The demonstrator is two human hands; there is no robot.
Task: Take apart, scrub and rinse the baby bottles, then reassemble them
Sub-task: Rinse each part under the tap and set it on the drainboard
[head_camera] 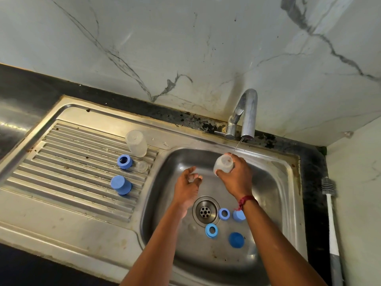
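- right hand [235,178]: fingers curled round the clear bottle [223,164], held above the sink [276,193] with its mouth up by the tap's [248,112] thin stream.
- left hand [188,183]: fingers loosely curled; contents cannot be told.
- rinse well: centre the mouth under the stream, swirl, empty.
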